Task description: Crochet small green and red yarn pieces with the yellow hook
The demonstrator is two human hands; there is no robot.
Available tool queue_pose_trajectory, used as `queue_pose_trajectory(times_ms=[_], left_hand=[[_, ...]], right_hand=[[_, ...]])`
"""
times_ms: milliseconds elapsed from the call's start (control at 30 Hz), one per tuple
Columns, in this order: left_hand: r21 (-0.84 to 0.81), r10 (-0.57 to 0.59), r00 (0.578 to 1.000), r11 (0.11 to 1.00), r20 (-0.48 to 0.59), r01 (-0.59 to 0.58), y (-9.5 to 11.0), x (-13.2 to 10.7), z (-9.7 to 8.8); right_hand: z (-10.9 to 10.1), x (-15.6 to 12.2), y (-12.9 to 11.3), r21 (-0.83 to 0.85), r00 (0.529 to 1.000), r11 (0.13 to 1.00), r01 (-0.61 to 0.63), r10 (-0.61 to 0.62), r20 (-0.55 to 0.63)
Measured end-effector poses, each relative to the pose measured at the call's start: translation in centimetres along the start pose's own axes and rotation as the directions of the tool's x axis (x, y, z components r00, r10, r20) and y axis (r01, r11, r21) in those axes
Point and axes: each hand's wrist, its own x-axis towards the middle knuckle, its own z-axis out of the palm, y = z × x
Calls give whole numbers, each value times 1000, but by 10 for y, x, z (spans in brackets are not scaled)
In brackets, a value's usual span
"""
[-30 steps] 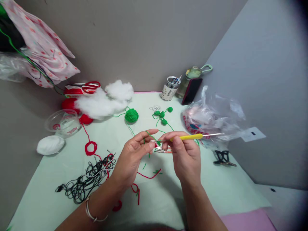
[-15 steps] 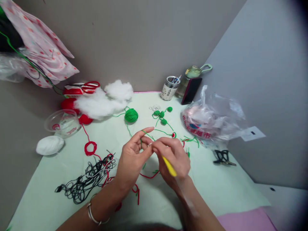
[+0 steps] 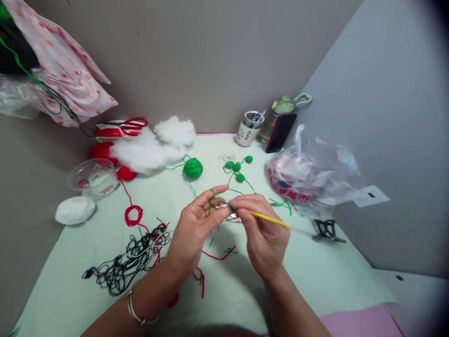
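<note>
Over the middle of the table, my left hand (image 3: 196, 222) pinches a small green crocheted piece (image 3: 231, 207) between thumb and fingers. Green yarn (image 3: 214, 193) passes over its raised index finger and runs back toward a green yarn ball (image 3: 192, 168). My right hand (image 3: 264, 229) grips a crochet hook with a yellow handle (image 3: 271, 219), held nearly level. The hook's tip meets the green piece at my left fingertips, where the fingers partly hide it. Beneath the hands lie a red yarn strand (image 3: 220, 258) and short green scraps (image 3: 211, 242).
Left are tangled black cord (image 3: 121, 267), a red yarn ring (image 3: 133, 216), a clear plastic bowl (image 3: 75, 180) and white stuffing (image 3: 140, 152). Small green balls (image 3: 240, 178) lie behind the hands. Right are a plastic bag (image 3: 305, 175), a phone (image 3: 280, 133), a can (image 3: 248, 128) and a black hair clip (image 3: 325, 229).
My right hand has turned and shifted slightly right, so the hook has swung from pointing steeply down to nearly level. My left hand has hardly moved.
</note>
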Motion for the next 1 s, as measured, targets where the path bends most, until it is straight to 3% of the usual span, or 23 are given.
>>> queue_pose_trajectory(times_ms=[67,133,233,300,400,500,667,767,867,1000], left_hand=[[-92,-68,997,993,29,71,0,1,-1],[-195,-155,985,967,71,166,1,3,-2],[-253,-177,981,949,74,190,5,4,-4],[-212,-126,991,968,43,132,5,5,-4],[-68,-49,999,996,21,50,5,4,-3],[43,-3,1000,999,27,2,5,2,-1],[114,34,999,993,29,-37,7,0,-2],[149,58,998,987,37,-63,6,0,-4],[219,119,993,968,10,-119,4,-1,-5],[296,196,980,939,-40,-175,1,-2,-3]], right_hand=[[0,-2,0,-158,992,979,129,-127,25],[-2,-2,0,-187,986,969,163,-164,12],[-6,2,2,59,995,998,-34,39,-91],[-7,5,3,250,980,953,-169,190,-61],[-6,7,4,322,971,918,-232,235,30],[-5,6,4,330,958,904,-273,285,11],[-7,5,5,489,922,793,-363,381,65],[-8,5,1,433,942,844,-316,333,37],[-9,3,-2,258,975,942,-216,220,12],[-6,-2,-1,-44,994,994,105,-103,43]])
